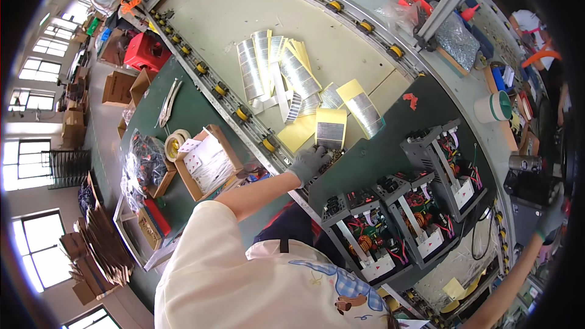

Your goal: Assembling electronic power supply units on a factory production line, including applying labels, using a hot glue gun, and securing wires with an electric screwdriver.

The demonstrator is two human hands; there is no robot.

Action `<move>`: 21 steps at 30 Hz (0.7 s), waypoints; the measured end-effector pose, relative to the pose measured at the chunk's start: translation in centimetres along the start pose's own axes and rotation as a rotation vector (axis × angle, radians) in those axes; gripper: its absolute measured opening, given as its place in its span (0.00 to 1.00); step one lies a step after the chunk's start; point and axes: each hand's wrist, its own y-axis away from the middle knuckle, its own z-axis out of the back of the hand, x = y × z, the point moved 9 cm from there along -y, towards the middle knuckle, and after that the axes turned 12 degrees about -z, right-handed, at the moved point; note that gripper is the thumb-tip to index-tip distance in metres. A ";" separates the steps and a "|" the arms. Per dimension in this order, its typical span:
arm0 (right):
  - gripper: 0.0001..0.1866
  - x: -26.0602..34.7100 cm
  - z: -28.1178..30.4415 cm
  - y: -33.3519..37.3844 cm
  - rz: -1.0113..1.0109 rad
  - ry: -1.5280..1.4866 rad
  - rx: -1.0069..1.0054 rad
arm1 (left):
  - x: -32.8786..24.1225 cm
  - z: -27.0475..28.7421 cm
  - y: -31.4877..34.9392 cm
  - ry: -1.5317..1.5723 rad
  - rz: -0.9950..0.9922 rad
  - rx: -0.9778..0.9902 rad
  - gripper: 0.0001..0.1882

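**Gloved left hand picking at the sheets beside the open units**

Head view: the left hand (309, 163), in a grey knit glove, is reaching across the dark green surface (372, 152) and curling its fingers down on something small and dark at that board's edge, just below the yellow-backed square sheet of silvery labels (331, 127). Whether it is actually gripping anything I cannot tell. The right hand (551, 219), also gloved, is stretching far out to the side toward dark equipment at the picture's rim; its grip is unclear too.

To lift a label cleanly, a fingertip should be catching one corner and peeling slowly, since a glove blunts the touch.

Beyond the left hand, long glossy strips of foil labels on yellow backing (277, 73) are fanning over a pale matte mat. Between the hands, three open grey metal boxes with coloured wiring and copper coils (402, 219) are standing in a row.
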 end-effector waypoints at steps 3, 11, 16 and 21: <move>0.17 0.6 -1.2 8.8 -0.118 -0.272 0.115 | 0.2 -0.2 -0.5 0.066 -0.004 0.036 0.14; 0.38 8.8 -2.2 29.1 -0.385 -0.752 0.290 | 1.0 -0.6 -0.8 0.330 0.027 0.040 0.10; 0.26 10.6 -1.0 32.0 -0.426 -0.841 0.208 | 3.3 -1.1 1.0 1.558 0.407 -0.066 0.11; 0.23 10.5 -0.2 33.3 -0.475 -1.035 0.169 | 3.1 -0.8 2.0 2.181 0.558 -0.012 0.15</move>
